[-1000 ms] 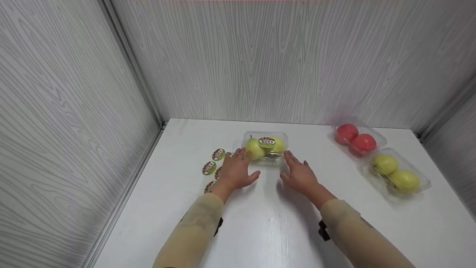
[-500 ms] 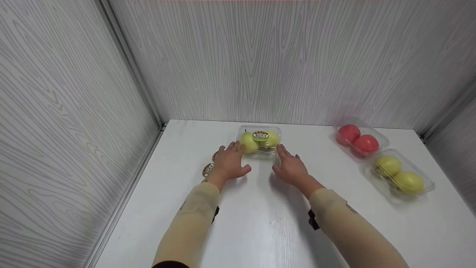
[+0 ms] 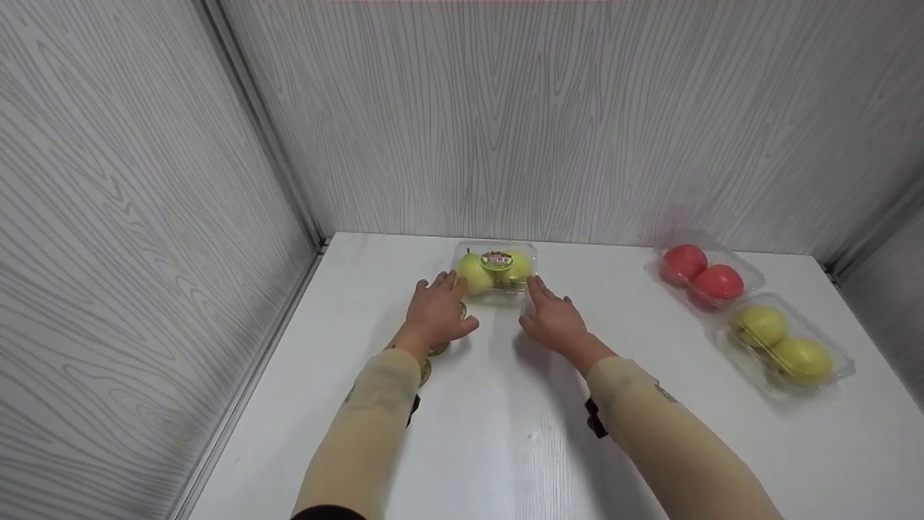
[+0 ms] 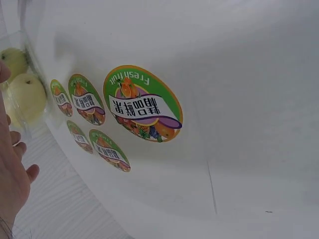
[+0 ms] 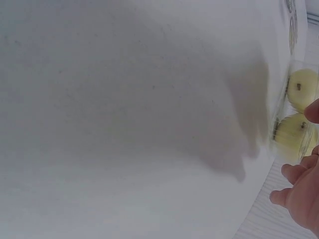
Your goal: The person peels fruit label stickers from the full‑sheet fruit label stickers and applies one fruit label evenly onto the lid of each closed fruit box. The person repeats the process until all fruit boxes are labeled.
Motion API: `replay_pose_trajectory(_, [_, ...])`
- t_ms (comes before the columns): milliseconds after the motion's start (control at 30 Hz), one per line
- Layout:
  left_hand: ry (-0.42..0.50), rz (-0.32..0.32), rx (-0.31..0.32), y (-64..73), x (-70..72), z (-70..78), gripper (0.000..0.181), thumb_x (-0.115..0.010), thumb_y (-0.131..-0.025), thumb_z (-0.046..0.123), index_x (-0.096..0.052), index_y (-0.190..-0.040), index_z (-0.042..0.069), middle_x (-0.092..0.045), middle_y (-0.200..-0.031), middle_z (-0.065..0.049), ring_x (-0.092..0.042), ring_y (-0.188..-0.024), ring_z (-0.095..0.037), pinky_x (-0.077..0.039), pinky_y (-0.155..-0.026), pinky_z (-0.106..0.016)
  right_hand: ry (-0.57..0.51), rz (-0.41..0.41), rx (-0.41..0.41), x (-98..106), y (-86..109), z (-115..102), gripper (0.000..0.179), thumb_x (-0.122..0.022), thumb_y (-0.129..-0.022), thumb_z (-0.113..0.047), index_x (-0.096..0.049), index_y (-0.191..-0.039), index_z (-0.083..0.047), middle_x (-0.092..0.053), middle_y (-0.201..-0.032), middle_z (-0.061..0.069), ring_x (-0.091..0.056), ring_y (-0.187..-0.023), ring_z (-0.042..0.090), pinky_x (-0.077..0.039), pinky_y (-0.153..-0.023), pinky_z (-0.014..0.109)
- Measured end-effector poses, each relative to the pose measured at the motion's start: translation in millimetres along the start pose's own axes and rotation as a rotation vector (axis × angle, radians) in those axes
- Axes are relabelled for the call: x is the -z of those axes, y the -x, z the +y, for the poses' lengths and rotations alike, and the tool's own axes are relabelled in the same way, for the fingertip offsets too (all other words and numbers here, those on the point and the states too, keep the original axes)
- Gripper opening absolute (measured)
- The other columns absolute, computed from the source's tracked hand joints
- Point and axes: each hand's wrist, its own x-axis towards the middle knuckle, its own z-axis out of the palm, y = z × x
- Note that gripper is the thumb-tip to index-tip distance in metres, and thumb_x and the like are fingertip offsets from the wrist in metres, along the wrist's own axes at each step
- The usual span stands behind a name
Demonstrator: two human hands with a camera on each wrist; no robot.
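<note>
A clear plastic fruit box (image 3: 523, 249) with two yellow-green fruits (image 3: 473, 275) sits near the back wall, an oval label (image 3: 497, 261) on its lid. My left hand (image 3: 437, 312) has its fingers stretched out, fingertips at the box's near left corner. At the near right corner are the extended fingertips of my right hand (image 3: 556, 323). Neither hand curls round the box. Several round fruit stickers (image 4: 143, 103) lie under my left hand and wrist, mostly hidden in the head view. In the right wrist view, the two fruits (image 5: 294, 137) show beside my fingers.
On the right, a clear box holds two red fruits (image 3: 715, 282), and a second one in front holds two yellow-green fruits (image 3: 801, 361). The white table (image 3: 520, 448) ends at a wood-grain back wall (image 3: 491, 144); another panel (image 3: 144, 253) stands on the left.
The fruit box has slid back toward the wall and a little left, with both hands moving along at its near corners. The stickers have come further under the left hand and wrist.
</note>
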Motion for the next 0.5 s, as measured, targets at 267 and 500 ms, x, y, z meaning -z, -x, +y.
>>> replay_pose_trajectory(267, [0.05, -0.011, 0.035, 4.5, 3.9, -12.0, 0.081, -0.06, -0.096, 0.049, -0.041, -0.163, 0.007, -0.035, -0.17, -0.016, -0.029, -0.159, -0.032, -0.023, -0.125, -0.059, 0.011, -0.041, 0.011, -1, -8.2, -12, 0.079, -0.05, -0.105, -0.03, -0.012, -0.169, -0.003, -0.017, -0.175, 0.017, -0.036, -0.153, 0.043, -0.023, -0.124, 0.063])
replay_pose_trajectory(500, [0.029, -0.006, 0.05, 4.6, 3.2, -17.3, 0.083, -0.062, -0.097, 0.052, -0.041, -0.163, 0.007, -0.036, -0.169, -0.017, -0.031, -0.158, -0.032, -0.026, -0.124, -0.059, -0.002, -0.036, 0.02, -3, -10.9, -18, 0.079, -0.05, -0.105, -0.03, -0.015, -0.169, -0.003, -0.019, -0.174, 0.017, -0.036, -0.153, 0.042, -0.024, -0.124, 0.063])
